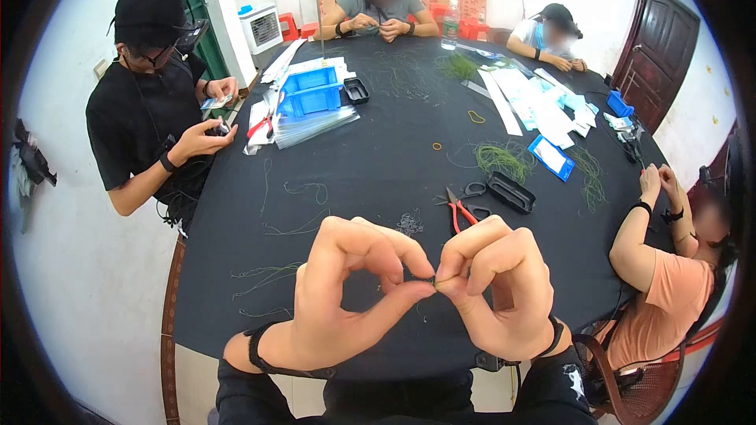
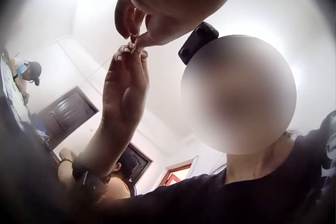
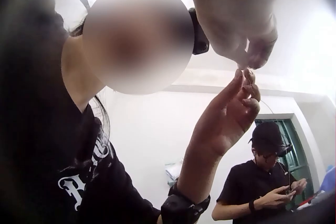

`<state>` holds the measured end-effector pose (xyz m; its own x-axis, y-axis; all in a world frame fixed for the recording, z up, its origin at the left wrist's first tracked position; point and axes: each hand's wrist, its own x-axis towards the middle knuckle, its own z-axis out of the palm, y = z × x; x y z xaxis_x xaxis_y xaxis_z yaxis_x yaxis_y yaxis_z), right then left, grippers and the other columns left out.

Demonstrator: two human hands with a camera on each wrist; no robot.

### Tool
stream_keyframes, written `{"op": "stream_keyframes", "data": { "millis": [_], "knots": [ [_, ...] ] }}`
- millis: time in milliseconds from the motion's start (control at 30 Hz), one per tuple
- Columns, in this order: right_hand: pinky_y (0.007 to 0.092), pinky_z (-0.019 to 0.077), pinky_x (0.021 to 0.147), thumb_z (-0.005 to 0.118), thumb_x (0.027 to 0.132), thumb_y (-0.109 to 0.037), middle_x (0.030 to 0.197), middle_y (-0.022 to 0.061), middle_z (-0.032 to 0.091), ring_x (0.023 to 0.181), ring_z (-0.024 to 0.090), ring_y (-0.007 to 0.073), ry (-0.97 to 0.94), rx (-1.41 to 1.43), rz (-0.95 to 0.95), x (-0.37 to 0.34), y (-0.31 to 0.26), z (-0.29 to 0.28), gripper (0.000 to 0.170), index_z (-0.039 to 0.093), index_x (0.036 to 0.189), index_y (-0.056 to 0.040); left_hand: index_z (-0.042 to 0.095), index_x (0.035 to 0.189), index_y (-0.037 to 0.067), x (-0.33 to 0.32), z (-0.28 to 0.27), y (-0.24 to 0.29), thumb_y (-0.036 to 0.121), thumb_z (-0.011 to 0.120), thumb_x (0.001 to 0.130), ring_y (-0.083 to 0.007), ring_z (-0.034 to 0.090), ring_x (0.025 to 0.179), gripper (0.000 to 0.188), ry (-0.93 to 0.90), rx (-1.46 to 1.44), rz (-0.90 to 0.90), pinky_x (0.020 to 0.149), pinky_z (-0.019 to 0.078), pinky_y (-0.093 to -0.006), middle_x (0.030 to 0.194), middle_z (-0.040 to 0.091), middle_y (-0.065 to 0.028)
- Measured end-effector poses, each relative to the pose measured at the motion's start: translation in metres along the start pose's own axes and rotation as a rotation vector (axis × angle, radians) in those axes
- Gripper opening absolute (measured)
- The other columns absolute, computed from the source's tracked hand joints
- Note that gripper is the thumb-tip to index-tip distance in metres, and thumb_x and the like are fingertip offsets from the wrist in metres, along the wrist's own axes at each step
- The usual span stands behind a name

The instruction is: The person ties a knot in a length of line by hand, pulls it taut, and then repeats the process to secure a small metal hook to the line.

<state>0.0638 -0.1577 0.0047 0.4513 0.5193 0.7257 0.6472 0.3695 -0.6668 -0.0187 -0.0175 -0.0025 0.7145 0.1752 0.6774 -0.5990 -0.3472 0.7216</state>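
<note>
Over the near edge of the table, my left hand (image 1: 319,295) and right hand (image 1: 516,291) meet fingertip to fingertip. Thumb and curled fingers of each pinch a thin line (image 1: 435,280), mostly hidden by the fingertips. In the right wrist view, a fine strand trails from the pinch beside the left hand (image 3: 223,121). The left wrist view shows the right hand (image 2: 125,92) from below, its fingertips against the left's. Behind the hands lie red-handled pliers (image 1: 454,208) and a small heap of grey metal bits (image 1: 409,223).
Loose strands (image 1: 272,275) lie at left on the black tablecloth (image 1: 378,157). Beyond the right hand are a black tray (image 1: 510,192), green line coils (image 1: 504,159) and a blue packet (image 1: 551,157). A blue basket (image 1: 311,93) stands far left. Several people sit or stand around the table.
</note>
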Motion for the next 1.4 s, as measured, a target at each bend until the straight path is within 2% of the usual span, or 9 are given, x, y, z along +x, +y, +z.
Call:
{"op": "stream_keyframes", "data": {
  "millis": [300, 400, 567, 667, 1000, 1100, 1200, 1333, 1400],
  "knots": [
    [0.0242, 0.0413, 0.059, 0.060, 0.064, 0.016, 0.080, 0.0094, 0.057, 0.066, 0.052, 0.0169, -0.059, -0.121, -0.134, 0.002, 0.006, -0.003, 0.025, 0.049, 0.074, -0.0042, 0.032, 0.087, 0.008, 0.001, -0.002, 0.003, -0.004, 0.063, 0.074, -0.0084, 0.047, 0.067, 0.036, -0.030, -0.038, -0.071, 0.059, 0.0404, -0.0192, 0.079, 0.056, -0.0126],
    [0.0238, 0.0402, 0.059, 0.059, 0.064, 0.016, 0.080, 0.0090, 0.057, 0.067, 0.052, 0.0167, 0.056, -0.095, -0.111, 0.000, 0.005, 0.001, 0.025, 0.049, 0.075, -0.0044, 0.031, 0.087, 0.008, 0.001, -0.003, 0.002, -0.001, 0.063, 0.076, -0.0076, 0.046, 0.068, 0.035, 0.004, -0.179, -0.145, 0.059, 0.0399, -0.0187, 0.080, 0.055, -0.0135],
    [0.0295, 0.0401, 0.065, 0.065, 0.054, 0.014, 0.081, 0.0063, 0.058, 0.068, 0.053, 0.0207, -0.081, -0.206, -0.258, 0.008, -0.001, -0.007, 0.027, 0.053, 0.068, -0.0064, 0.031, 0.088, 0.008, 0.001, -0.003, -0.002, -0.003, 0.062, 0.077, -0.0058, 0.043, 0.065, 0.034, 0.059, -0.278, -0.159, 0.060, 0.0386, -0.0175, 0.083, 0.057, -0.0136],
    [0.0300, 0.0407, 0.065, 0.067, 0.053, 0.014, 0.082, 0.0069, 0.058, 0.068, 0.054, 0.0221, -0.036, -0.178, -0.231, 0.005, 0.000, -0.002, 0.029, 0.053, 0.068, -0.0065, 0.031, 0.088, 0.008, 0.001, -0.003, -0.002, -0.005, 0.062, 0.076, -0.0044, 0.042, 0.063, 0.035, 0.062, -0.289, -0.160, 0.060, 0.0378, -0.0169, 0.083, 0.059, -0.0127],
    [0.0244, 0.0411, 0.059, 0.063, 0.061, 0.016, 0.081, 0.0123, 0.057, 0.067, 0.052, 0.0182, -0.084, -0.117, -0.238, 0.005, 0.006, -0.006, 0.031, 0.047, 0.077, -0.0052, 0.031, 0.089, 0.007, 0.000, -0.003, -0.003, -0.006, 0.061, 0.076, -0.0044, 0.045, 0.062, 0.036, -0.008, -0.254, -0.140, 0.056, 0.0380, -0.0166, 0.084, 0.059, -0.0141],
    [0.0223, 0.0407, 0.060, 0.057, 0.069, 0.014, 0.080, 0.0154, 0.055, 0.068, 0.050, 0.0153, -0.106, -0.079, -0.181, 0.004, 0.007, -0.008, 0.029, 0.038, 0.079, -0.0066, 0.031, 0.088, 0.008, -0.001, -0.001, -0.001, -0.002, 0.065, 0.074, -0.0111, 0.052, 0.071, 0.038, 0.094, -0.118, -0.118, 0.060, 0.0423, -0.0181, 0.082, 0.053, -0.0129],
    [0.0215, 0.0403, 0.061, 0.055, 0.072, 0.013, 0.081, 0.0168, 0.054, 0.069, 0.048, 0.0142, -0.117, 0.009, -0.137, 0.004, 0.008, -0.008, 0.029, 0.036, 0.080, -0.0066, 0.031, 0.089, 0.008, -0.002, -0.004, -0.002, -0.006, 0.065, 0.071, -0.0117, 0.052, 0.071, 0.041, 0.095, 0.084, 0.077, 0.061, 0.0423, -0.0183, 0.083, 0.052, -0.0131],
    [0.0213, 0.0395, 0.061, 0.054, 0.073, 0.012, 0.082, 0.0172, 0.053, 0.070, 0.046, 0.0137, -0.152, 0.047, -0.100, 0.004, 0.008, -0.009, 0.028, 0.034, 0.081, -0.0067, 0.032, 0.091, 0.008, 0.005, -0.010, -0.003, -0.007, 0.067, 0.067, -0.0125, 0.050, 0.069, 0.045, -0.056, 0.186, 0.282, 0.061, 0.0423, -0.0183, 0.079, 0.055, -0.0138],
    [0.0217, 0.0388, 0.062, 0.054, 0.074, 0.011, 0.082, 0.0169, 0.053, 0.070, 0.046, 0.0134, -0.162, 0.064, -0.094, 0.004, 0.007, -0.009, 0.028, 0.035, 0.081, -0.0070, 0.032, 0.091, 0.008, 0.006, -0.011, -0.002, -0.003, 0.069, 0.067, -0.0124, 0.050, 0.069, 0.044, -0.059, 0.187, 0.276, 0.060, 0.0426, -0.0183, 0.078, 0.056, -0.0146]
  ]
}}
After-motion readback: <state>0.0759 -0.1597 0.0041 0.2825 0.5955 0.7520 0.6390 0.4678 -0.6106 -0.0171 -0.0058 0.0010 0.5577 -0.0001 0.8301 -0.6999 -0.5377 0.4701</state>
